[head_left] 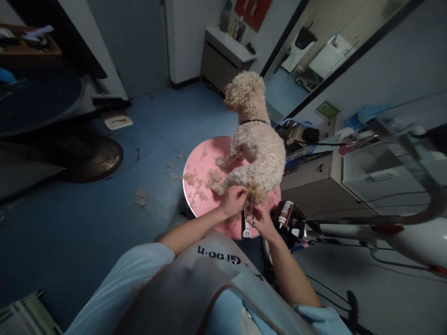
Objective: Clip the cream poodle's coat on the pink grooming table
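Observation:
A curly cream dog (260,149) with a dark collar (254,121) is on a round pink table (206,204), its rear toward me and its head turned left. My left hand (234,201) is closed at its rear, fingertips pinching the longer tan fur there. In my right hand (261,221) is a pair of scissors (252,207), fingers in the loops and blades pointing up at that same fur. Under my hands a flat black-and-white item (246,229) lies at the table's near edge. Cut fur (199,186) is scattered over the left of the tabletop.
Clumps of fur (141,197) lie on the blue floor. To the right of the table are a bottle (285,213), a curved metal arm (377,219) and hanging cables. A cluttered cabinet (310,177) stands beyond. At left is a dark round table (38,102) with a wooden tray (31,53).

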A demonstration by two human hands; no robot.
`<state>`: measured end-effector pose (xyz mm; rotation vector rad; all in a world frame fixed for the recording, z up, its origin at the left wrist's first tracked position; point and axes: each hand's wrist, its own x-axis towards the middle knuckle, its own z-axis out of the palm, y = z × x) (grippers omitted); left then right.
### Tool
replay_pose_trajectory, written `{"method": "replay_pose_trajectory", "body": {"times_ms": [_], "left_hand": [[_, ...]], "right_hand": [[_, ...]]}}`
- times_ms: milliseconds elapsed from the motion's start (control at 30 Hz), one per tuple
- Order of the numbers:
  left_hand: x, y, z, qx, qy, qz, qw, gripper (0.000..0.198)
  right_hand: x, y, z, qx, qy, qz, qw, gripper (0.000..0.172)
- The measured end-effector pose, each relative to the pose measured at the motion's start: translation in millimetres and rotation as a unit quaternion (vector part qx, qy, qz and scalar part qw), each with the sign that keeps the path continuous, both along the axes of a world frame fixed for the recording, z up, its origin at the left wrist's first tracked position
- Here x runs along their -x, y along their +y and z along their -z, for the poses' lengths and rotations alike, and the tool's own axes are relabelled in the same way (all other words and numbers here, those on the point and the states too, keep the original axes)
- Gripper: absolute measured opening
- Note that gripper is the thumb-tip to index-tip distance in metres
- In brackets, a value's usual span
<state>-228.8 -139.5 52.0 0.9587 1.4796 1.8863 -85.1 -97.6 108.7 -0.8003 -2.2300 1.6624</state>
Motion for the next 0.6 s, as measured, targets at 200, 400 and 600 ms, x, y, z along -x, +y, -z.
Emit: {"method": "replay_pose_trajectory", "body": {"times_ms": [200,400,600], "left_hand": [[0,4,-2.8,-0.006,-0.125,-0.007,0.992,0.009],[1,3,-0.7,-0.013,-0.170,-0.023,0.985,0.006],[-5,-5,14.8,-0.060,-0.039,-0.003,0.997,0.010]], "right_hand": [[-5,7,-10.3,0.011,-0.038,0.034,0.999,0.027],[-25,-1,-1.7,0.106,0.027,0.146,0.983,0.042],[-17,-10,12.8,0.020,0.055,0.297,0.953,0.024]]}}
